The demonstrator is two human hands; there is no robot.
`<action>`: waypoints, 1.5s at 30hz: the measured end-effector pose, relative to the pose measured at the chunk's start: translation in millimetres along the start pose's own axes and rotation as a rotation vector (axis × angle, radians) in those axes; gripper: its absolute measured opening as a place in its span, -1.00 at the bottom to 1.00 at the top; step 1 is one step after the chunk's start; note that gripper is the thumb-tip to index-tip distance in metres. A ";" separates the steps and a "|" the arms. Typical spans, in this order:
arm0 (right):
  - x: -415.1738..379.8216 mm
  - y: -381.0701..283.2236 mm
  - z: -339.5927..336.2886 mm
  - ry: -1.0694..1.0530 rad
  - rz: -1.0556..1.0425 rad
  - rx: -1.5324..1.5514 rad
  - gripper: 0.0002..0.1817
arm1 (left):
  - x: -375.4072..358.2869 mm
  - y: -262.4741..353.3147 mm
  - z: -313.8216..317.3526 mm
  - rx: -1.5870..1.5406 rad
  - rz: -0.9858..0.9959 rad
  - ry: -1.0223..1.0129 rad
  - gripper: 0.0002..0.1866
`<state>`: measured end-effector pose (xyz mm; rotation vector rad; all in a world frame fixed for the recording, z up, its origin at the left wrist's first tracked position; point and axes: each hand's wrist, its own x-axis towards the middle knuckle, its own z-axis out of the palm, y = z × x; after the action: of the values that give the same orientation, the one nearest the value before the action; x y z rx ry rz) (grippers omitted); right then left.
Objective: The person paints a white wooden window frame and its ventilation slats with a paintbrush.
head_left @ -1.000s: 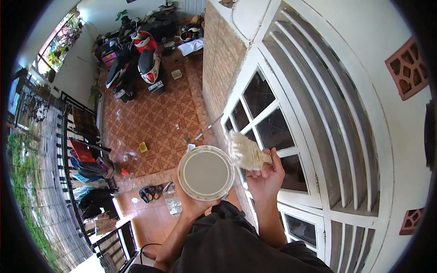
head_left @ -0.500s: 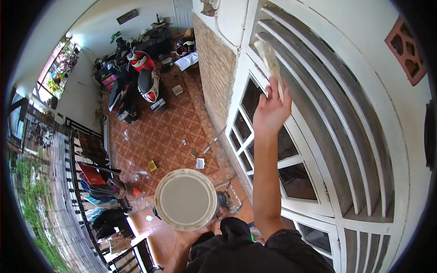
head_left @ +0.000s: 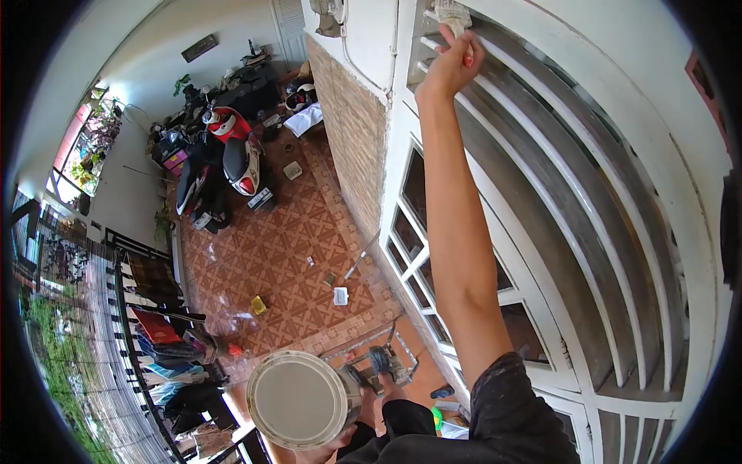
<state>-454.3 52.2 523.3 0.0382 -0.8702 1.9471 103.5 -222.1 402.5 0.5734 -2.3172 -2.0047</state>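
Note:
My right hand point(head_left: 452, 69) is raised at the top, fingers closed round a paintbrush point(head_left: 453, 17). The brush's pale bristles are against the upper end of the curved louvre slats point(head_left: 533, 147) above the door, beside the white frame. Low in the view, my left hand point(head_left: 331, 447) grips a paint bucket point(head_left: 353, 396) from beneath and the side; most of its fingers are hidden. Greyish-white paint fills the round opening, and the bucket tilts slightly.
My feet in dark sandals point(head_left: 379, 359) stand on a metal-framed step point(head_left: 406, 363) above the tiled floor point(head_left: 263, 255). A white glazed door point(head_left: 533, 363) is at the right. Motorbikes point(head_left: 241, 158) are parked further off. A clothes rack point(head_left: 158, 332) lines the left. A white tray point(head_left: 340, 295) lies below.
My right hand has moved up with the paintbrush, towards the slats' far upper end. The bucket in my left hand has shifted down and slightly left, and my feet now show.

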 end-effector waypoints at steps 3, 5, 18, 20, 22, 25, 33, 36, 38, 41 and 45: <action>14.3 20.6 15.7 0.063 -0.072 -0.116 -0.79 | 3.9 -5.9 0.1 -0.010 -0.005 0.015 -0.18; 16.4 26.1 29.3 0.129 -0.063 -0.147 -0.78 | 7.0 -9.0 -0.4 -0.011 -0.006 0.027 -0.17; 37.0 6.5 27.7 0.170 -0.031 -0.391 -0.68 | 16.4 -18.2 -10.0 0.001 -0.008 0.090 -0.10; 36.8 3.9 25.1 0.254 -0.179 -0.369 -0.67 | 16.1 -19.0 -9.2 0.003 -0.009 0.095 -0.09; 41.1 7.7 32.7 0.317 -0.195 -0.433 -0.68 | 17.4 -19.2 -7.8 0.009 -0.004 0.096 -0.07; 55.2 13.0 44.6 0.363 -0.071 -0.537 -0.67 | 18.7 -20.0 -6.9 0.019 0.005 0.102 -0.06; 37.8 -38.9 54.7 0.168 0.211 -0.553 -0.64 | 19.4 -22.4 -9.3 0.021 0.012 0.120 -0.01; 39.1 -28.2 46.9 0.084 0.243 -0.291 -0.67 | 18.9 -22.6 -8.2 0.020 0.018 0.123 0.01; 38.8 -25.1 43.1 0.106 0.189 -0.150 -0.65 | 18.4 -22.8 -7.1 0.018 0.023 0.122 0.03; 43.4 -11.2 39.1 0.184 0.024 -0.114 -0.67 | 18.9 -23.8 -5.8 0.023 0.034 0.125 0.05; 53.5 9.0 58.3 0.308 0.109 0.106 -0.68 | 18.6 -25.5 -7.5 0.037 0.041 0.128 0.07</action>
<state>-508.5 56.2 581.5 -0.2460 -0.5756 2.0313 94.7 -237.2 375.3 0.6304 -2.2759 -1.8535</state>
